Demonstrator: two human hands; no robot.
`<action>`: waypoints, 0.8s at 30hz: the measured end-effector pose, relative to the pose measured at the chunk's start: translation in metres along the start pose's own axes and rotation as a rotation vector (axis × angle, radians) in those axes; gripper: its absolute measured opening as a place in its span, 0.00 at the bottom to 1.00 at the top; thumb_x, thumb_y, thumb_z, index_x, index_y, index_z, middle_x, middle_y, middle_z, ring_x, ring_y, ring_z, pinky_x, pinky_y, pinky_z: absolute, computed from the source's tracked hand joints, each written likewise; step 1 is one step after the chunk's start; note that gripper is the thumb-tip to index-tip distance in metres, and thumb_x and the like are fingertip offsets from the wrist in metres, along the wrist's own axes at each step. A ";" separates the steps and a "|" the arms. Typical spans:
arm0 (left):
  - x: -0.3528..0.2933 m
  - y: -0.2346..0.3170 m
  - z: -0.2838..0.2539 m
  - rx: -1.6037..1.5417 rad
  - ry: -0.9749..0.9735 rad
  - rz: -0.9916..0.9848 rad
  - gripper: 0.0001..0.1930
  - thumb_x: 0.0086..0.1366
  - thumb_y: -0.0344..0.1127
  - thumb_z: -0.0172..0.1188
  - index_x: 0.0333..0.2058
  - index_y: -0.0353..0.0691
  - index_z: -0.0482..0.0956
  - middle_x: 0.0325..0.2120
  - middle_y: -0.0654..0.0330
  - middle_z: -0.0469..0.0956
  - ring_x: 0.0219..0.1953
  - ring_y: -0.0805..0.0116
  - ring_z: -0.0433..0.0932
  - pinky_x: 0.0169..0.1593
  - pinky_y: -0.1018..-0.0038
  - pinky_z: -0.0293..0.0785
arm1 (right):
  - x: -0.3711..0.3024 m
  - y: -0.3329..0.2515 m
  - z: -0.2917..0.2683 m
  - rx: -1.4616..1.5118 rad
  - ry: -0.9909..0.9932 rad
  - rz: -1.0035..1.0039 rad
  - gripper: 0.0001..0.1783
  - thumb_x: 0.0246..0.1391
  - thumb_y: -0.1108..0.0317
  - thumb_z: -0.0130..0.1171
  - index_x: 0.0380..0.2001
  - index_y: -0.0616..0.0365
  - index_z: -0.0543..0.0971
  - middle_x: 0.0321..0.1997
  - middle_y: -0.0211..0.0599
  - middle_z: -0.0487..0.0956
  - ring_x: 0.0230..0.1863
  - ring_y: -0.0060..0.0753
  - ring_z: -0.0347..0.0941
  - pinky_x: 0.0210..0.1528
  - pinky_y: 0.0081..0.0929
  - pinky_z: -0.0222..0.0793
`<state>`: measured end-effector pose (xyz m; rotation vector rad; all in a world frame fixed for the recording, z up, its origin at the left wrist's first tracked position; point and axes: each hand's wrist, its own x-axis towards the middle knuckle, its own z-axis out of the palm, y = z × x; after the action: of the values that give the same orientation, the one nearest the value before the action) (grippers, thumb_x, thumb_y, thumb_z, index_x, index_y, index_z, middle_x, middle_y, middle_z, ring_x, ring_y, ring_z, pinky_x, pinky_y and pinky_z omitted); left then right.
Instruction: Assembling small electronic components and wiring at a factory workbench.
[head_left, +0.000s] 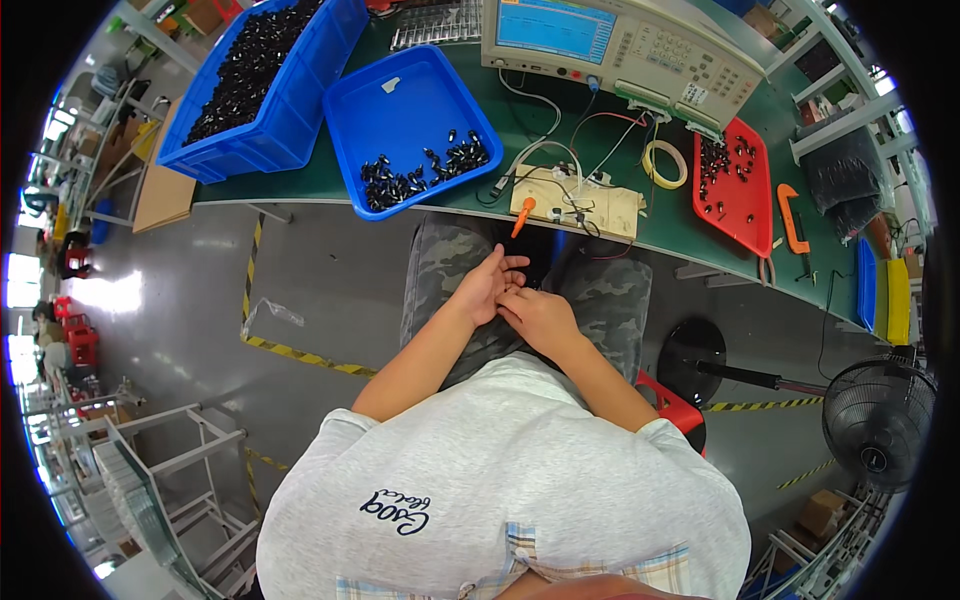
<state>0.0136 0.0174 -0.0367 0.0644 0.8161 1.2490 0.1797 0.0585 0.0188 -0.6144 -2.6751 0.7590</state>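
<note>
My left hand (487, 282) rests over my lap with the fingers spread and the palm up. My right hand (538, 313) lies against it, its fingertips touching the left palm. Whether a small part lies between them is too small to tell. Both hands are below the edge of the green workbench (330, 178), above my camouflage trousers (440, 262). On the bench straight ahead sits a beige test fixture (575, 205) with wires and an orange-handled tool (523, 213).
A shallow blue tray (400, 105) holds several small black parts; a deep blue bin (290, 110) full of them stands to its left. A red tray (735, 175) with parts, a tape roll (664, 163) and a test instrument (620, 45) lie right. A floor fan (878, 410) stands lower right.
</note>
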 end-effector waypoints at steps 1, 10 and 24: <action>-0.001 0.001 0.001 -0.003 -0.004 -0.009 0.31 0.78 0.60 0.39 0.53 0.35 0.74 0.34 0.60 0.75 0.34 0.70 0.74 0.43 0.74 0.73 | 0.000 0.001 0.000 0.010 0.011 -0.007 0.09 0.55 0.62 0.65 0.39 0.48 0.81 0.34 0.35 0.81 0.33 0.44 0.81 0.32 0.39 0.76; -0.013 0.002 0.000 0.068 -0.165 -0.196 0.19 0.78 0.54 0.45 0.39 0.46 0.76 0.26 0.68 0.72 0.22 0.77 0.66 0.26 0.79 0.62 | 0.008 0.009 -0.006 0.400 0.212 0.323 0.10 0.64 0.69 0.60 0.46 0.59 0.81 0.35 0.41 0.85 0.35 0.29 0.83 0.39 0.25 0.75; -0.016 0.003 0.009 0.017 -0.105 -0.107 0.12 0.77 0.48 0.52 0.37 0.49 0.73 0.26 0.72 0.71 0.19 0.84 0.60 0.21 0.84 0.56 | 0.009 0.002 -0.012 0.360 0.300 0.467 0.14 0.62 0.61 0.63 0.47 0.55 0.82 0.38 0.44 0.84 0.37 0.43 0.83 0.39 0.32 0.76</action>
<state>0.0150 0.0081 -0.0210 0.0976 0.7303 1.1286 0.1773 0.0692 0.0289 -1.1627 -2.0710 1.1305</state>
